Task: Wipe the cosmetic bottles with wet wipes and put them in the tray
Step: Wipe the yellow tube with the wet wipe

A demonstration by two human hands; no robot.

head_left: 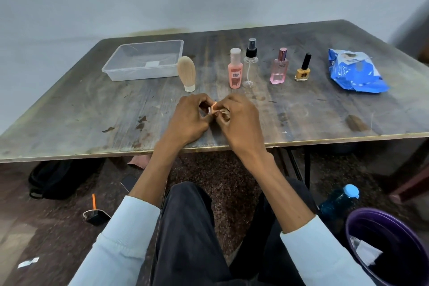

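Just past the near edge of the desk [301,121], the left hand [188,118] and right hand [241,116] meet, fingers curled in around a small orange-and-silver item [213,107] pinched between them. Most of it is hidden, so whether it is a bottle or a wipe packet cannot be told. If a wipe is being worked here, the step goes best with one hand holding the item steady while the other turns or rubs it all round, cap and base included, before it goes left to the tray [130,72].

Farther back the bottles stand upright and untouched in a row. A beige bottle [186,72] rests on its white cap just beside the tray. Well to its right, a peach bottle [235,69] stands beside a clear spray bottle [250,65], then comes a pink perfume [279,69], then a yellow polish [302,69] with a black cap. The blue wipes pack [355,72] lies at the far right. The clear tray holds no bottles yet, so nearly all the task remains
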